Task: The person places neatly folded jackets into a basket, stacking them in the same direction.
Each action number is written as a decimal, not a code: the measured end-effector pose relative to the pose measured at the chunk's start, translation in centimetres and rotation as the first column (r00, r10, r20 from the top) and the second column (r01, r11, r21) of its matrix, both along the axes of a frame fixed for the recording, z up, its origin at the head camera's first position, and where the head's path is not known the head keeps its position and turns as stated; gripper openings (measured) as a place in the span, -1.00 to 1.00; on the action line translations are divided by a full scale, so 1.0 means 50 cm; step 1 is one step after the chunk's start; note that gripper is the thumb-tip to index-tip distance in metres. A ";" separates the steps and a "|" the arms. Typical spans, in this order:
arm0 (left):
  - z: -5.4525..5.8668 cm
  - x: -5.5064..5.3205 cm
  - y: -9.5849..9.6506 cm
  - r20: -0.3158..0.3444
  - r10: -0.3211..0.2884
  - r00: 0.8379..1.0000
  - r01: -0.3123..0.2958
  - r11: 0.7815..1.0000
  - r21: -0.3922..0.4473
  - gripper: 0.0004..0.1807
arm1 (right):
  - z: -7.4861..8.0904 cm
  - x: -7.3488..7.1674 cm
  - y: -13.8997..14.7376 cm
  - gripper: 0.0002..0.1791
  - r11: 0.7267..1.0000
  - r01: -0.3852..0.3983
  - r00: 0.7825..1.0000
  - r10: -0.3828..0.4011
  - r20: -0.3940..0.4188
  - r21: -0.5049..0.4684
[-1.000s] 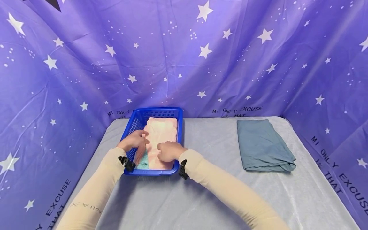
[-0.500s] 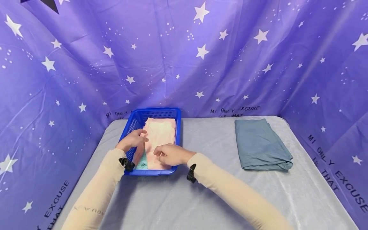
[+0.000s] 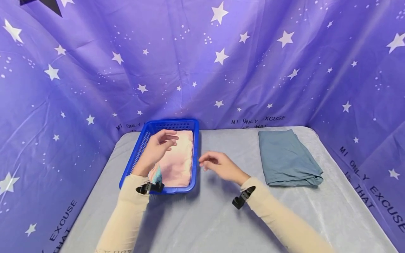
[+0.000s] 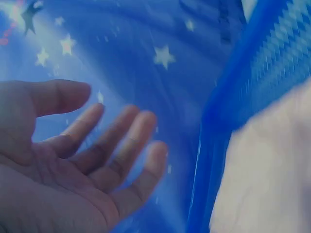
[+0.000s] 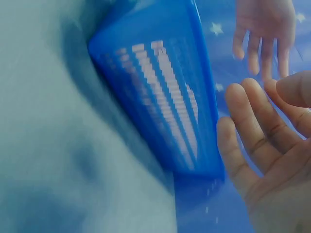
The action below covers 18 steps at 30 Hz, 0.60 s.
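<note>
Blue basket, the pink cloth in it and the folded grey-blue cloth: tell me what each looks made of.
Blue basket: most likely moulded plastic, slightly shiny, going by its smooth rim and regular slots.
Pink cloth: soft-looking matte fabric, judging by its wavy edge; fibre unclear.
Grey-blue cloth: seemingly thin matte fabric, from its creases.

1. Left grip (image 3: 157,148), right grip (image 3: 224,167): two.
2. Blue basket (image 3: 177,190): one.
3. Pink cloth (image 3: 181,156): at least one.
4. Turquoise cloth (image 3: 157,175): at least one.
5. Grey-blue cloth (image 3: 288,160): one.
6. Black wrist straps (image 3: 145,189): two.
7. Surface (image 3: 196,225): one.
</note>
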<state>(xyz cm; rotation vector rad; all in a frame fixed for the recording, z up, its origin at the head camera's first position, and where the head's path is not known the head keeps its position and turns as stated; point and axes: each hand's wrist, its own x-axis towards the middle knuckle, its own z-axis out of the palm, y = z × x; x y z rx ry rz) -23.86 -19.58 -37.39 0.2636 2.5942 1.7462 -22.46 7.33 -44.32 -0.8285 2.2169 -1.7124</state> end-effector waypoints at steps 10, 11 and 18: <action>-0.044 0.032 0.158 0.091 -0.023 0.996 -0.037 0.791 0.610 -0.79 | -0.011 0.011 0.164 -0.76 0.950 0.213 0.977 -0.202 0.069 -0.230; -0.049 0.035 0.176 0.114 -0.030 0.993 -0.051 0.759 0.648 -0.81 | -0.012 0.013 0.180 -0.78 0.936 0.235 0.972 -0.222 0.078 -0.264; -0.095 0.045 0.292 0.200 -0.076 0.977 -0.103 0.651 0.752 -0.86 | -0.015 0.017 0.278 -0.80 0.733 0.381 0.924 -0.274 0.268 -0.563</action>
